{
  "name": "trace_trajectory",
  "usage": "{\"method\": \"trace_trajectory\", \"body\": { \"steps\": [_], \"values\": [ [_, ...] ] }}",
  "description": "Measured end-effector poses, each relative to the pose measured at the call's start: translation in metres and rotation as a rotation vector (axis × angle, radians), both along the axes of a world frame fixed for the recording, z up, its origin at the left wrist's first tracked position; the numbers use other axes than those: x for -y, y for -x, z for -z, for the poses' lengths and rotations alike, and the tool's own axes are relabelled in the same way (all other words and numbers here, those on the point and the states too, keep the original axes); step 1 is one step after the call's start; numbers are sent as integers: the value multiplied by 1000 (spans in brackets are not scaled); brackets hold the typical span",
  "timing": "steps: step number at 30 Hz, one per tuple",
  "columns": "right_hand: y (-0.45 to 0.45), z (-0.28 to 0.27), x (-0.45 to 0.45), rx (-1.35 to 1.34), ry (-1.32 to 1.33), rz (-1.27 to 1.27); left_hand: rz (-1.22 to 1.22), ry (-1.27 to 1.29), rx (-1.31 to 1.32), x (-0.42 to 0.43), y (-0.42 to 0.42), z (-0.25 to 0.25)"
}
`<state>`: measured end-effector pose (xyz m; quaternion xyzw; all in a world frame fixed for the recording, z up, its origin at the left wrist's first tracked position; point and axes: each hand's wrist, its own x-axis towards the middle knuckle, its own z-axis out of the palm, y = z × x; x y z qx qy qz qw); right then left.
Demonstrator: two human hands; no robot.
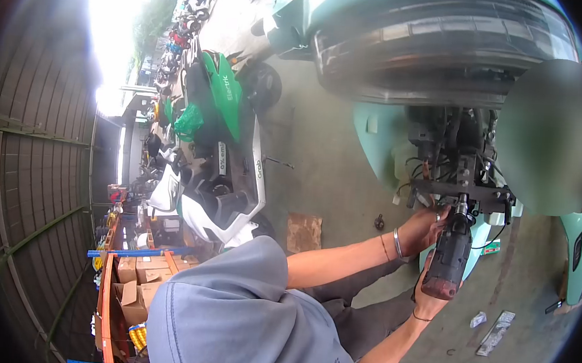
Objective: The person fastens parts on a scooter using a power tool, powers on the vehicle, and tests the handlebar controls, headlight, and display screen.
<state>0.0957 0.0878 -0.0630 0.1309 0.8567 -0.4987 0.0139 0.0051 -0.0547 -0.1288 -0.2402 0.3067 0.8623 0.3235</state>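
My right hand [432, 303] is wrapped round a black cordless impact wrench [450, 253] with a dull red rear end. The wrench's socket [462, 205] points up against a dark metal bracket [487, 194] on the opened front of a mint-green scooter [382, 137]. Beside the wrench's nose, my left hand [424, 230], with a ring and a metal bangle, has its fingers curled close under the bracket. The wrench and bracket partly hide those fingertips, so what they grip does not show. Cables and dark parts [449, 135] crowd above the bracket.
A white and green scooter [219, 95] stands at left, with a row of others behind it. Cardboard boxes [140, 269] fill an orange-and-blue rack. On the floor lie a cardboard piece [304, 233], a silvery strip [495, 333] and a mint-green panel [577, 259].
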Motion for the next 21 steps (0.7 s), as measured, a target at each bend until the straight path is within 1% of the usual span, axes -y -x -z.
{"method": "trace_trajectory", "body": {
  "steps": [1, 2, 3, 5, 6, 8, 10, 11, 12, 13, 15, 17, 18, 21],
  "values": [
    [13, -3, 2, -30, 99, 18, -12, 11, -5, -1, 18, -24],
    [2, 31, -3, -60, 198, 35, -20, 36, -3, -27, 6, -18],
    [-8, 30, -3, 22, 148, 42, -46, 41, 24, -29, 1, -28],
    [-14, 32, -6, 97, 92, 45, -44, 78, 32, -29, -2, -27],
    [-11, 33, -4, -13, -19, 49, -30, 108, 43, -30, 0, -27],
    [-6, 31, -6, -122, -148, 63, -25, 79, 40, -29, 1, -30],
    [3, 23, -5, -69, 223, 107, -51, 67, 41, -32, 0, -22],
    [7, 14, -4, -40, 253, 118, -46, 70, 30, -33, 0, -23],
    [4, 21, -3, -123, 145, 107, -41, 73, 19, -32, 0, -24],
    [8, 18, -5, -116, 157, 60, -36, 76, 8, -32, 0, -25],
    [8, 21, -8, -121, 147, 65, 75, 183, -116, -29, -2, -21],
    [8, 23, -11, -111, 165, 78, 37, 31, -57, -30, 2, -29],
    [9, 21, -10, -103, 159, 70, 16, 3, -17, -33, 2, -28],
    [12, 5, -9, -46, 56, 7, -94, 40, 72, -32, -3, -6]
  ]
}}
